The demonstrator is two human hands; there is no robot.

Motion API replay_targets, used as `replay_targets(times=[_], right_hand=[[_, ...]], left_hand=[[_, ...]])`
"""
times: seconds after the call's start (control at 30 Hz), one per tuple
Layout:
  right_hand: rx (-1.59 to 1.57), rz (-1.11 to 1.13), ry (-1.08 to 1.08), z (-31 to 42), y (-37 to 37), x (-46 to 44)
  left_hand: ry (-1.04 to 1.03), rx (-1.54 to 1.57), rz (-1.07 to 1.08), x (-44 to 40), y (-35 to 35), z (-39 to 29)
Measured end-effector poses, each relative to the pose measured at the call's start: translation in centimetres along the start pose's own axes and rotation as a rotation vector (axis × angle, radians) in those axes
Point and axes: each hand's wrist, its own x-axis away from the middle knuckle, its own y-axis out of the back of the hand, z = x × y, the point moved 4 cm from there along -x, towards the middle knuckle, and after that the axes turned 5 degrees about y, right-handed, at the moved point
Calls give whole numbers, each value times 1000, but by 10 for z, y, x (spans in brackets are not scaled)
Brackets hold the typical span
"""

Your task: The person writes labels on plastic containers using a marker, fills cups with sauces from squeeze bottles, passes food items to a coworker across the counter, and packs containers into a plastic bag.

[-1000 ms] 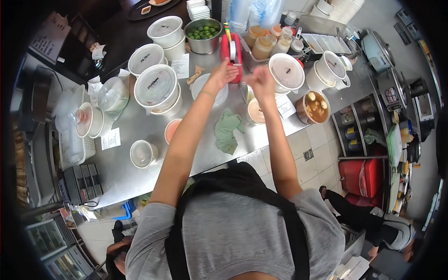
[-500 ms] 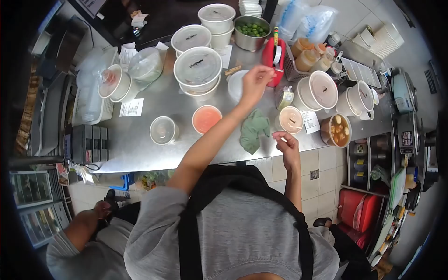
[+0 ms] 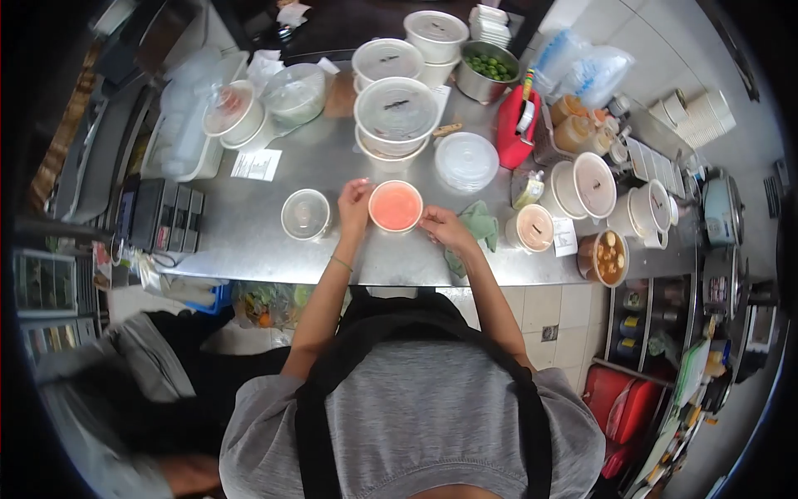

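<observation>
A round white bowl with orange-red contents (image 3: 396,206) stands near the front edge of the steel table, between my two hands. My left hand (image 3: 355,203) is at the bowl's left side, thumb and fingers drawn together; anything in them is too small to make out. At the right rim is my right hand (image 3: 444,228), its fingers pinched close against the bowl. Whether they grip the rim or something thin, I cannot tell. Just beyond this hand lies a crumpled green cloth (image 3: 480,226). To the left of my left hand sits a lidded clear-topped tub (image 3: 305,214).
Stacked lidded bowls (image 3: 397,112) and a flat clear lid (image 3: 466,161) are behind. A red tape dispenser (image 3: 516,133), sauce bottles (image 3: 575,129) and an open tub of brown stew (image 3: 603,258) stand right. A card terminal-like grey organiser (image 3: 170,214) is left. Another person (image 3: 133,374) is at lower left.
My left hand has come back from the red tape dispenser to the bowl's left side. My right hand has moved left to its right rim. The view has shifted; the person at left has moved.
</observation>
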Motion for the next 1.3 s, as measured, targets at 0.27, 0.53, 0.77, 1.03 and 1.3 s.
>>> replay_targets(times=[0.27, 0.53, 0.77, 1.03, 1.3], right_hand=[[52, -316, 360, -16, -24, -5], [-646, 16, 466, 85, -103, 6], [-220, 94, 433, 122, -152, -50], [21, -88, 390, 41, -189, -116], [14, 47, 503, 33, -148, -96]], left_hand=[[-121, -152, -129, -6, 20, 21], [-60, 218, -34, 74, 10, -78], [-338, 328, -354, 29, 172, -161], [-354, 131, -704, -63, 301, -94], [-522, -526, -373, 32, 132, -89]])
